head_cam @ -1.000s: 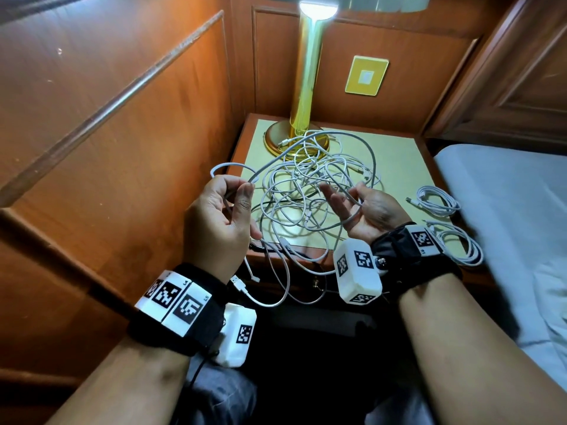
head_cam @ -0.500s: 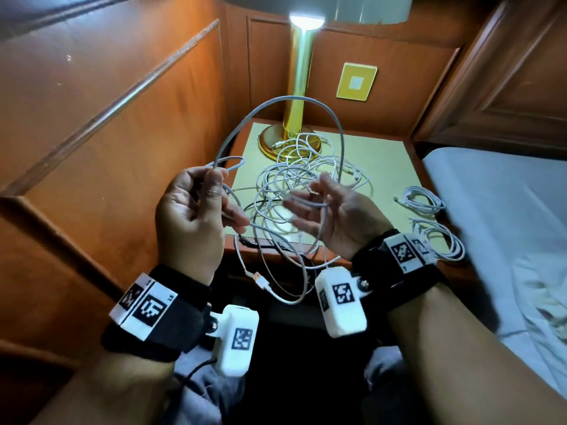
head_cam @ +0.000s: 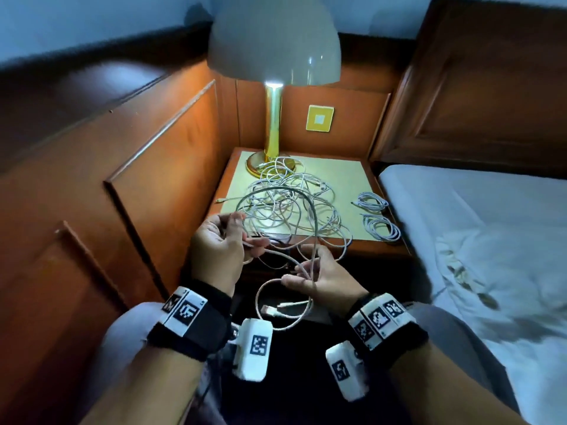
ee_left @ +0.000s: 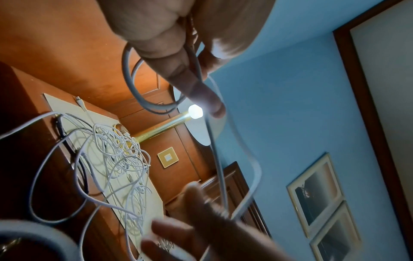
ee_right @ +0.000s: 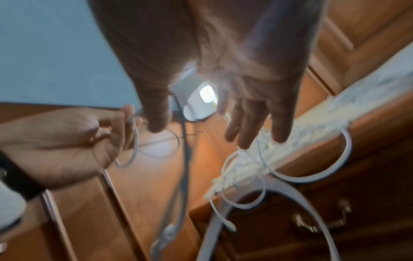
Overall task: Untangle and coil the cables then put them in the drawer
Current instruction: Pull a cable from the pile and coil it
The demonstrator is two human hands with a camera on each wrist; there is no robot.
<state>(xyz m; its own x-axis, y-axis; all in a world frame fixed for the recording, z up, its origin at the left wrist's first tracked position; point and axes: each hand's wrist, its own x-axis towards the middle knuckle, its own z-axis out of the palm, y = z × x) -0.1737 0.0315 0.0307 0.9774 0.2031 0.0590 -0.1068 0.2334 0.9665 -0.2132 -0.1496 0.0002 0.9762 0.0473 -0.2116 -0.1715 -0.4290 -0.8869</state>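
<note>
**One cable coming free of the heap**

Half a second ago our hands were raised over the bedside table with a tall arch of cable between them; now we have dropped them below the table's front edge, and the grey rubbery cable [head_cam: 310, 207] we are working on loops up from our left hand [head_cam: 219, 253], over the tangle, and down into our right hand [head_cam: 319, 279]. A pale USB plug [head_cam: 270, 309] now dangles under the right hand. We judge this means one end is free and the cable is close to being drawn clear, ready for coiling.

Our left thumb and fingers are curled and pinching a small loop of the grey cable. Our right fingers are spread fairly straight, with the cable draped across them; we cannot tell whether any of them grips it.

The tangled heap of thin white cables [head_cam: 288, 197] lies on the yellow-topped wooden bedside table [head_cam: 346, 179], reaching the base of the brass lamp [head_cam: 271, 130]. Two neat white coils [head_cam: 376, 214] sit at the table's right edge, beside the white-sheeted bed [head_cam: 475, 240].

The drawer front with a brass handle [ee_right: 321, 224] shows only in the blurred right wrist view, and looks closed. Where the grey cable's far end runs within the heap is impossible to trace.
</note>
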